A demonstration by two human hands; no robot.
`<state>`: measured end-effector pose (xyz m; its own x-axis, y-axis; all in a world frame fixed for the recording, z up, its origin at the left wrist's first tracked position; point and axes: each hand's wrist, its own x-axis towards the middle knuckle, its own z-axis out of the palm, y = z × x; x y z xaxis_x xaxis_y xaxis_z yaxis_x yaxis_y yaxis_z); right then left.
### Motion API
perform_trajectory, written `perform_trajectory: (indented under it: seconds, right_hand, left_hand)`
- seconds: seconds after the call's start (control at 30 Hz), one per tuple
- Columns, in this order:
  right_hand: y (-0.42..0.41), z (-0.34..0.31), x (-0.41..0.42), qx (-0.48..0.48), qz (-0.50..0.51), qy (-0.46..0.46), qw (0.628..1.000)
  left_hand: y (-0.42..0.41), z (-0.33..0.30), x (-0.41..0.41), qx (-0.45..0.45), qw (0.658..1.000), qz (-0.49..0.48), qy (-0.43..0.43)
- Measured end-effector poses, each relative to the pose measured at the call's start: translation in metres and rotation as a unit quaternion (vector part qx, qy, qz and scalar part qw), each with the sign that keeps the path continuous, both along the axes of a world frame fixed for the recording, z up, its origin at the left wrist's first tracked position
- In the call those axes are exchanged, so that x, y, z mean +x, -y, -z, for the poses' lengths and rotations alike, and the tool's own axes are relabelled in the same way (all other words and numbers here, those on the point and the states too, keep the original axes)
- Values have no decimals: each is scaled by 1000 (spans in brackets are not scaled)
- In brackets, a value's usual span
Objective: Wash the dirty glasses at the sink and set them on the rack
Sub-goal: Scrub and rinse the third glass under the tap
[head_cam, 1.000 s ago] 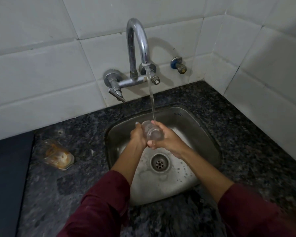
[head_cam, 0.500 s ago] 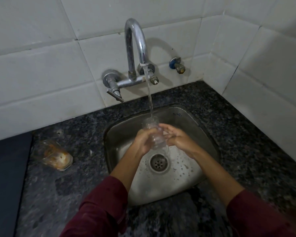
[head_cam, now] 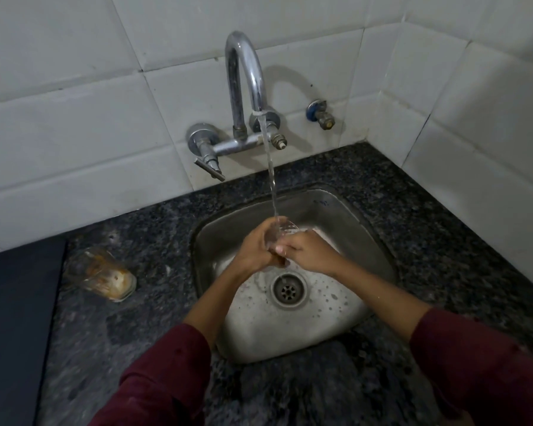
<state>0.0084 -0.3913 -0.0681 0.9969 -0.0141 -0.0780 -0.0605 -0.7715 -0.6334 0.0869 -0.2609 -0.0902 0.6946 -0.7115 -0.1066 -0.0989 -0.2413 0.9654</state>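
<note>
A clear glass [head_cam: 282,229] is held over the steel sink [head_cam: 345,216], right under the running stream from the chrome tap [head_cam: 246,75]. My left hand [head_cam: 256,249] wraps around its left side. My right hand [head_cam: 308,250] grips it from the right, fingers curled against the glass. Most of the glass is hidden between the two hands; only its upper end shows. A second glass [head_cam: 100,273], smeared with orange residue, lies on its side on the dark granite counter [head_cam: 443,229] left of the sink.
The sink floor holds foamy water around the drain [head_cam: 289,290]. White tiled walls meet in a corner at the back right, with a small blue-capped valve [head_cam: 320,113] on the wall. A dark flat surface [head_cam: 16,318] borders the counter at the far left.
The glass went from upright under the stream to lower and mostly covered by both hands. My hands closed together around it and shifted slightly.
</note>
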Motion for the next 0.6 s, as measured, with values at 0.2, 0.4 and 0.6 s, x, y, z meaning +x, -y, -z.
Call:
perform_trajectory:
  seconds: [0.2,0.4,0.6]
  right_hand:
    - [-11,-19,10,178,124,11,976]
    - [-25,-32,15,-86,5,39,996]
    - [-18,-19,13,82,131,203,967]
  left_hand:
    - [-22,8,-5,-69,991,-109,-39]
    - [-20,20,-19,-72,987,-111,-93]
    - [-9,9,-13,-93,986,-91,-105]
